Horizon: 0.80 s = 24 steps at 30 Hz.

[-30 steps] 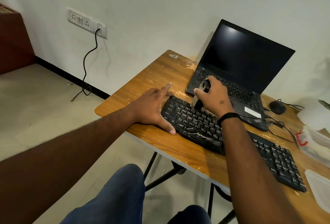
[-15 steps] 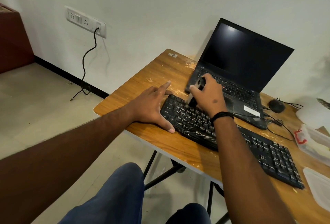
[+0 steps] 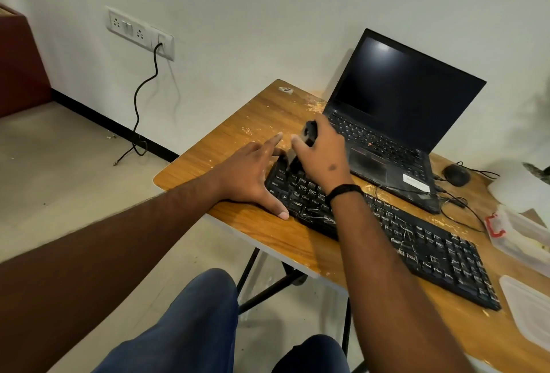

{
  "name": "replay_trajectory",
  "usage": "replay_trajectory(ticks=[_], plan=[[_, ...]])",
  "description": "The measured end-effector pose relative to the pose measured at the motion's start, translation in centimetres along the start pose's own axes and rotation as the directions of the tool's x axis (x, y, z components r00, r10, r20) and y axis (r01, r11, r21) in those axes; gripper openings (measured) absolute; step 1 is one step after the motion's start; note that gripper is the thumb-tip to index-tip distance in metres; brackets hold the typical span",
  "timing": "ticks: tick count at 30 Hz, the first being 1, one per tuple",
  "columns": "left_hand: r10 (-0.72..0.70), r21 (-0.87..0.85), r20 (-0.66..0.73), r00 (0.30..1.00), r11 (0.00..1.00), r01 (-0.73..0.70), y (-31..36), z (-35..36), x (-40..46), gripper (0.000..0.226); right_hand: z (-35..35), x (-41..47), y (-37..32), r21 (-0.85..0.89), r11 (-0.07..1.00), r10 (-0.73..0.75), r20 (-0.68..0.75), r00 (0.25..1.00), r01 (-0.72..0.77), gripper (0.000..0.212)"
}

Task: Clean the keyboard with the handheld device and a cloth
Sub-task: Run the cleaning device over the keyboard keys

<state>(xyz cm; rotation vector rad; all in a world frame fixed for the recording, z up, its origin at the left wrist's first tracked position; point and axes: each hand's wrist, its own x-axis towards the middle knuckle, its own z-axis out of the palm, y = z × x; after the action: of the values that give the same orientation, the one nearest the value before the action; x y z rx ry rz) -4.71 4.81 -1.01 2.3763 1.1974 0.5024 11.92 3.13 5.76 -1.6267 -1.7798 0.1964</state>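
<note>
The long black plastic full-size keyboard point(image 3: 410, 241) lies flat on the wooden table top, set diagonally, its left end toward the table's far left side and its right end near the front right edge. Its keys carry pale legends, and whitish smears and specks cover many keycaps. The small black handheld device point(image 3: 308, 134) stands roughly upright over the keyboard's far left corner, its lower end at the top key rows. Whether that end touches the keys cannot be told. No cloth can be identified in view.
</note>
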Motion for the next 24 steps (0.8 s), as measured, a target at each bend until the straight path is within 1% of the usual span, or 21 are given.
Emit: replay_trajectory(ticks=[2,4,6,7,12,14,16,20,21,24], plan=[[-0.015,-0.007,0.006,1.000,1.000,0.015,-0.2,0.1,0.1,0.161,-1.2,0.1,1.2,-0.029,0.996,0.082,-0.014,0.997,-0.082,0.026],[-0.031,-0.012,0.010,0.999,0.999,0.031,-0.4,0.1,0.2,0.161,-1.9,0.3,2.0,-0.098,0.984,0.147,-0.049,0.988,-0.151,0.029],[-0.029,-0.011,0.014,0.999,1.000,0.029,-0.3,0.1,0.2,0.160,-1.9,0.4,1.9,-0.158,0.969,0.179,-0.087,0.980,-0.191,0.030],[-0.023,-0.010,0.013,1.000,1.000,0.023,-0.3,0.1,0.2,0.160,-1.6,0.4,1.6,-0.171,0.967,0.173,-0.096,0.980,-0.188,0.030],[-0.004,-0.005,0.005,1.000,1.000,0.004,0.0,-0.1,-0.1,0.158,0.8,0.2,-0.7,-0.134,0.990,0.033,-0.035,0.999,-0.037,0.028],[-0.007,-0.004,0.004,1.000,1.000,0.007,0.0,-0.1,-0.1,0.157,0.6,0.1,-1.0,-0.028,1.000,0.007,-0.033,0.999,-0.008,0.022],[-0.012,-0.001,0.009,1.000,1.000,0.012,0.1,-0.1,0.0,0.158,-0.4,-0.1,-0.9,0.087,0.996,0.026,-0.077,0.997,-0.019,0.019],[-0.015,-0.010,0.016,1.000,1.000,0.015,0.3,-0.2,0.0,0.158,-2.5,-0.5,0.4,0.158,0.987,0.077,-0.236,0.969,-0.040,0.019],[-0.016,-0.011,0.016,1.000,1.000,0.016,0.4,-0.3,0.0,0.158,-2.8,-0.6,0.8,0.163,0.985,0.095,-0.247,0.964,-0.056,0.018],[-0.020,-0.012,0.015,1.000,1.000,0.020,0.6,-0.4,-0.2,0.157,-2.9,-1.3,1.7,0.103,0.990,0.119,-0.255,0.960,-0.096,0.020]])
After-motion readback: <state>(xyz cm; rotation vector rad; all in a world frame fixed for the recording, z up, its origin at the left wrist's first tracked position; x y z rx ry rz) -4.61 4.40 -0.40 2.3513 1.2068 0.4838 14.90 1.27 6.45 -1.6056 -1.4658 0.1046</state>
